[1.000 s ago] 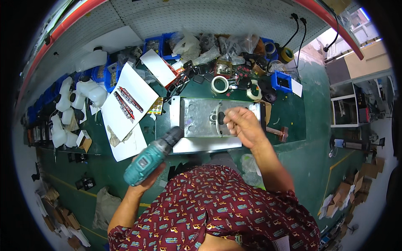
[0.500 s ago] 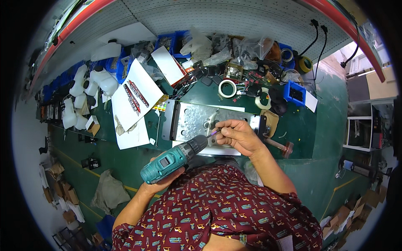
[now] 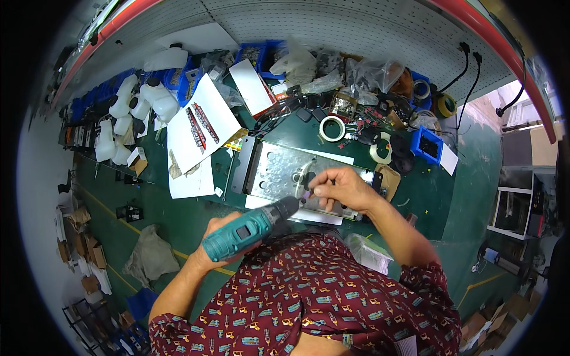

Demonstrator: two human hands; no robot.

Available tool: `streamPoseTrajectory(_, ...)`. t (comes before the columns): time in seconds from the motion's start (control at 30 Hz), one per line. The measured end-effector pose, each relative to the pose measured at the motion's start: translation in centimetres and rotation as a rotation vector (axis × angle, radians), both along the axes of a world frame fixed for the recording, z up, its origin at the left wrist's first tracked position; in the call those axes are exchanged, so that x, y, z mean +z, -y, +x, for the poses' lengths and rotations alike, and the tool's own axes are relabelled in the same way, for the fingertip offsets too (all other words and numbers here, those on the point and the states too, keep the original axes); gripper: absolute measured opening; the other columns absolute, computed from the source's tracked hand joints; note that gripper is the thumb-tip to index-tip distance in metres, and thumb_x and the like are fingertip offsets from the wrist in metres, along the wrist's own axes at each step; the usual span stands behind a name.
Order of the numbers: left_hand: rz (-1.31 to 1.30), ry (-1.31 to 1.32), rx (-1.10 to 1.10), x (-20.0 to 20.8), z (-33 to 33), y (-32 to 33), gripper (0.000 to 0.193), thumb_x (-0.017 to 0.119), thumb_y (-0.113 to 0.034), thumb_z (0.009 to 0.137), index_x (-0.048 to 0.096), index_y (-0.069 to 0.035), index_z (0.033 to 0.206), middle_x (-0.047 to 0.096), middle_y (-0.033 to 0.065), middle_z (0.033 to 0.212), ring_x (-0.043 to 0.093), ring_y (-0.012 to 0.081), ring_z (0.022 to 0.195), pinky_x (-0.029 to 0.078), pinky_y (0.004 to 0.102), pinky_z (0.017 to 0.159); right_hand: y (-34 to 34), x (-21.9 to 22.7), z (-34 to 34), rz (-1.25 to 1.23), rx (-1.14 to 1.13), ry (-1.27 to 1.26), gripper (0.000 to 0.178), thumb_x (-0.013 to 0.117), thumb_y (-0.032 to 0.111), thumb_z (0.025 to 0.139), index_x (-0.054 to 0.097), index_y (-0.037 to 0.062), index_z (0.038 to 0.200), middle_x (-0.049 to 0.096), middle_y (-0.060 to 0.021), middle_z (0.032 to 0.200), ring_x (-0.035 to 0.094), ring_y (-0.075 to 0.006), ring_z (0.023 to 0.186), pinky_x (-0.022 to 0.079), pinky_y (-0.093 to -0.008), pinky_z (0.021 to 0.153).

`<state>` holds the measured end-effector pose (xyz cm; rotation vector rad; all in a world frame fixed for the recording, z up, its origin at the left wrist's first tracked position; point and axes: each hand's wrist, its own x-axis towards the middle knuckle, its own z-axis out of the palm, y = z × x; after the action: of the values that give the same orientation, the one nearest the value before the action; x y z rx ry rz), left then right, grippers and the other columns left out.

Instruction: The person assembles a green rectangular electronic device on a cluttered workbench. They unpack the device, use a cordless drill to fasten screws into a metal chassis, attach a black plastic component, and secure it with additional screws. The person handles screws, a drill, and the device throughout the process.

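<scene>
Nearest, at the lower centre of the frame, the left hand [image 3: 216, 225] is wrapped around a teal and black cordless drill [image 3: 240, 233], whose chuck points up and to the right. Beyond its tip, near the centre, the right hand [image 3: 344, 188] has its fingers bent inward beside a small, thin purple piece [image 3: 307, 194]; blur does not let me tell whether they grip it. One second ago the drill and this hand were well apart; now they are close, so the work seems to be at the drill's tip. Under the right hand lies a silver metal plate with round holes [image 3: 279, 172], on the green tabletop [image 3: 430, 204]. Farther, at the upper centre, lies a white ring-shaped tape roll [image 3: 322, 129].
</scene>
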<state>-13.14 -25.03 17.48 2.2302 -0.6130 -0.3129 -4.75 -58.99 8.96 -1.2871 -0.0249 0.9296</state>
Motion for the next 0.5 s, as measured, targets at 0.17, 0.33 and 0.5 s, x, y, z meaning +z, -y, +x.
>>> streamPoseTrajectory(0.17, -0.019, -0.168, 0.142, 2.2, 2.9, -0.2, 0.036, 0.088, -0.013, 0.086, 0.071, -0.004, 0.116, 0.074, 0.0096, 0.096, 0.075, 0.0234, 0.084, 0.059, 0.034, 0.075, -1.8, 0.5, 5.1, -0.208, 0.131, 0.551, 0.025, 0.074, 0.017, 0.092, 0.08, 0.0006, 0.11, 0.078, -0.0112, 0.098, 0.07, -0.0163, 0.088, 0.056, -0.0323, 0.08)
streamPoseTrajectory(0.33, 0.051, -0.238, 0.214, 2.3, 4.7, 0.7, 0.028, 0.086, -0.022, 0.089, 0.076, -0.008, 0.111, 0.079, 0.011, 0.091, 0.076, 0.0218, 0.08, 0.06, 0.0353, 0.078, -3.4, -0.7, 7.4, -0.398, 0.345, 0.834, 0.031, 0.061, 0.007, 0.085, 0.081, 0.0031, 0.109, 0.077, -0.0215, 0.107, 0.074, -0.0376, 0.1, 0.057, -0.0449, 0.092)
streamPoseTrajectory(0.5, 0.15, -0.225, 0.151, 0.9, 5.9, 0.4, 0.029, 0.085, -0.029, 0.087, 0.079, -0.013, 0.11, 0.079, 0.0104, 0.09, 0.077, 0.029, 0.081, 0.061, 0.04, 0.077, -3.6, -2.1, 7.3, -0.509, 0.481, 0.879, 0.041, 0.059, 0.002, 0.082, 0.08, 0.0077, 0.116, 0.076, -0.0233, 0.111, 0.073, -0.0397, 0.105, 0.056, -0.0475, 0.096)
